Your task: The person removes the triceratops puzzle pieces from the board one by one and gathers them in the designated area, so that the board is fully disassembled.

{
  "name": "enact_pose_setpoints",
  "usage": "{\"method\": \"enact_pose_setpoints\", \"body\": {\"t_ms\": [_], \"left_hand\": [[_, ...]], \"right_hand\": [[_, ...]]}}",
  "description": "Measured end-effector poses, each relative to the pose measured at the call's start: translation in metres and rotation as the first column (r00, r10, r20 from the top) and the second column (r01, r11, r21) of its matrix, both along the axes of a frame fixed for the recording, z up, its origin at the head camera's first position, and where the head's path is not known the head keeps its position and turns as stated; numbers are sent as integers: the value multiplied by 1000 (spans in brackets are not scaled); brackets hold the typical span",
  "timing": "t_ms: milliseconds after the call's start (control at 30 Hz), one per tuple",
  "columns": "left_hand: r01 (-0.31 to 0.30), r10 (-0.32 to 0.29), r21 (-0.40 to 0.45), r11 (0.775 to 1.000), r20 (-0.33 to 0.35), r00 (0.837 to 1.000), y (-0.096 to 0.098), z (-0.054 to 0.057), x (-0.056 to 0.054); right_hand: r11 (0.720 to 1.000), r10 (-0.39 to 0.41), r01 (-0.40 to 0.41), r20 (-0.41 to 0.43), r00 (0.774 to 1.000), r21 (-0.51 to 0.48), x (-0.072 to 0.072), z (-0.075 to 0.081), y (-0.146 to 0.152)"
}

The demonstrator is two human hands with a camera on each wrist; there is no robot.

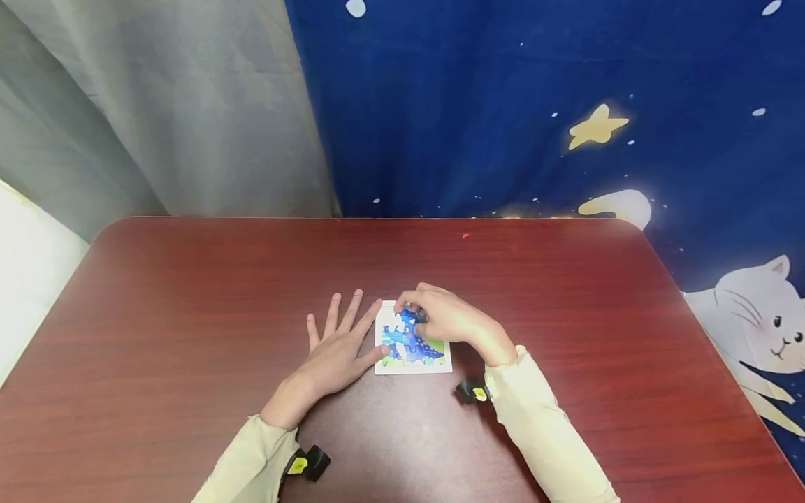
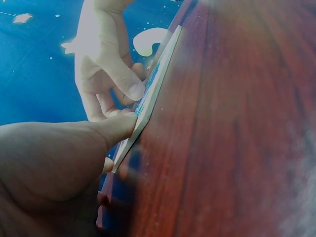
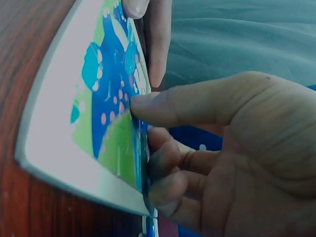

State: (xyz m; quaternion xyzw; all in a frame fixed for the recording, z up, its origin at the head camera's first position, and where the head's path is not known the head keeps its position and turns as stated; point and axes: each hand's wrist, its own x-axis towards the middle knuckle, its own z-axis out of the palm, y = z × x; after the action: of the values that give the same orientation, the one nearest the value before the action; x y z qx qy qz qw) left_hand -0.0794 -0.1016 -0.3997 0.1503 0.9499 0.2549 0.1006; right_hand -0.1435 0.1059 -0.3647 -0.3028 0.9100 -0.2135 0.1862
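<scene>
A small square jigsaw puzzle with a white border lies flat on the table, showing a blue dinosaur on green. My left hand rests at its left side with the fingers spread. The left thumb presses on the puzzle's left edge, and the index fingertip touches the upper left corner. Over the upper right part, my right hand has its thumb and fingers curled, pinching at a blue puzzle piece. In the right wrist view, the right thumb sits against the dinosaur picture; the piece is largely hidden by the fingers.
The reddish-brown table has rounded far corners. Behind it hang a grey curtain and a blue curtain with stars and a white cat. A black wrist camera is by the left sleeve, another by the right.
</scene>
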Motion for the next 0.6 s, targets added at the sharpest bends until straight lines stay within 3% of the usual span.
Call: {"method": "enact_pose_setpoints", "body": {"t_ms": [600], "left_hand": [[2,-2,-16,1000,-5,1000,0,0,-1]], "right_hand": [[998,0,3,43,999,-65,-3,-2,-4]]}}
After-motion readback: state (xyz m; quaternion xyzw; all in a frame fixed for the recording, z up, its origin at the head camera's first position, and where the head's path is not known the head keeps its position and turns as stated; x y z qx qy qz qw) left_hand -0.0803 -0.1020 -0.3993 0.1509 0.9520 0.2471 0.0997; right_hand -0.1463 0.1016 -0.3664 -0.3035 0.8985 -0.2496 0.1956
